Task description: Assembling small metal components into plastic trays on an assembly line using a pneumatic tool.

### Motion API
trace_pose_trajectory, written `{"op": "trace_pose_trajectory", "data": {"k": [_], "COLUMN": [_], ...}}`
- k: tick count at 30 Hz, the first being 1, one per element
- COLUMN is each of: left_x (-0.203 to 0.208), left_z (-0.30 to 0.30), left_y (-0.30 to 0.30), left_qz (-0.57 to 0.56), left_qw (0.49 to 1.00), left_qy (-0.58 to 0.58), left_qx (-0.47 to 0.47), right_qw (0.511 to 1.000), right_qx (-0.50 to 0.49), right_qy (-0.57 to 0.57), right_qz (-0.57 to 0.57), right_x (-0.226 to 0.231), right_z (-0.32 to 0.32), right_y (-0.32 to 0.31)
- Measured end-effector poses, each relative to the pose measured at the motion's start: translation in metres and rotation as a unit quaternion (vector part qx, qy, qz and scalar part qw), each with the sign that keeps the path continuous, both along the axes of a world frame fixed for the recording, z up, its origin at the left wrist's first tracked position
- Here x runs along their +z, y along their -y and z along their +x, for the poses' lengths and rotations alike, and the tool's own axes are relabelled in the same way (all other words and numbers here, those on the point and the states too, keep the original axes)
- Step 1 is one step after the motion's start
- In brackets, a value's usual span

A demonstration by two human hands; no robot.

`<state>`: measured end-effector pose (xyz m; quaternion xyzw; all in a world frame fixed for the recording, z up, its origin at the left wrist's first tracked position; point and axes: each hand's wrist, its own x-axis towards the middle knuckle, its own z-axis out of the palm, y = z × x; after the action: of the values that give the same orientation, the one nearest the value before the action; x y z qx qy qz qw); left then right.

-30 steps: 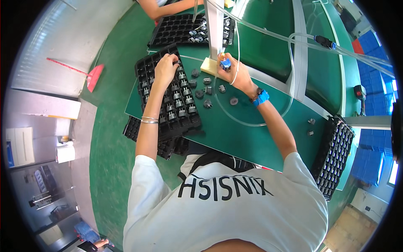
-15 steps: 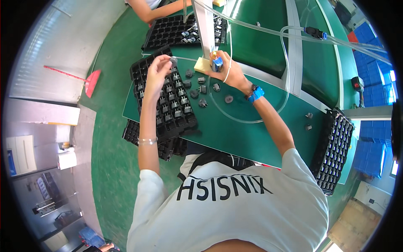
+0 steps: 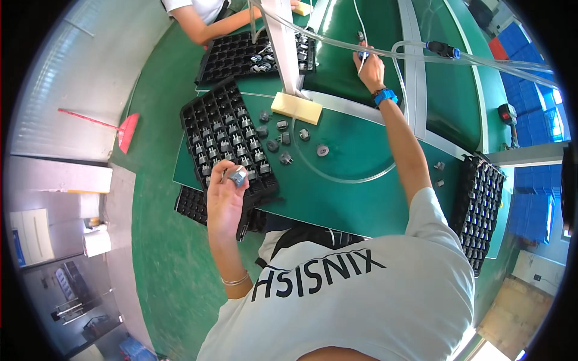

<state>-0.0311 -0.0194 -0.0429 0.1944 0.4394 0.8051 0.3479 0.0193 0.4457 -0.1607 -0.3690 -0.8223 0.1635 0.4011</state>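
Note:
My left hand (image 3: 224,201) is raised over the near edge of a black compartment tray (image 3: 201,111). Its thumb and fingers pinch a small grey plug part (image 3: 238,176). Rows of similar plug parts with upright metal pins (image 3: 226,146) fill many of the tray's pockets. My right hand (image 3: 372,71) reaches far forward over the green surface beyond the table's metal rail. Its fingers close round a small blue tool (image 3: 363,55), mostly hidden by the hand, with a thin white line beside it. Just past that hand lies a small grey part (image 3: 360,36).
Loose grey parts (image 3: 285,138) lie on the green table beside a yellow sponge block (image 3: 296,108). A metal post (image 3: 282,48) and clear hoses (image 3: 343,43) cross the area. Another filled tray (image 3: 480,210) stands right. Across, a person's arm (image 3: 232,24) rests by another tray (image 3: 226,60).
My right hand has moved from beside the sponge, forward and right, with the blue tool. My left hand has come back toward me from the tray's far right edge; the plug part now shows.

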Motion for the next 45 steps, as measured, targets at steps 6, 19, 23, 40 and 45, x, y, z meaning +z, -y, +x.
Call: {"op": "trace_pose_trajectory", "data": {"k": [6, 19, 23, 40, 45], "left_x": [0.002, 0.015, 0.013, -0.027, -0.057], "left_z": [0.017, 0.04, 0.042, -0.059, -0.106], "left_y": [-0.018, -0.053, -0.053, -0.045, -0.063], "left_qz": [-0.024, 0.01, -0.005, -0.288, -0.352], "left_qw": [0.998, 0.984, 0.983, 0.808, 0.73], "left_qy": [-0.047, -0.175, -0.185, -0.458, -0.557], "left_qx": [0.015, 0.02, 0.02, 0.233, 0.181], "right_qw": [0.999, 0.533, 0.533, 0.853, 0.939], "right_qx": [0.004, 0.422, 0.433, 0.35, 0.293], "right_qy": [0.012, -0.236, -0.2, -0.15, -0.016], "right_qz": [-0.047, -0.694, -0.699, -0.356, -0.179], "right_x": [0.016, 0.124, 0.131, 0.051, 0.041], "right_z": [0.001, 0.061, 0.066, 0.017, -0.001], "right_y": [0.005, 0.258, 0.261, 0.184, 0.178]}}
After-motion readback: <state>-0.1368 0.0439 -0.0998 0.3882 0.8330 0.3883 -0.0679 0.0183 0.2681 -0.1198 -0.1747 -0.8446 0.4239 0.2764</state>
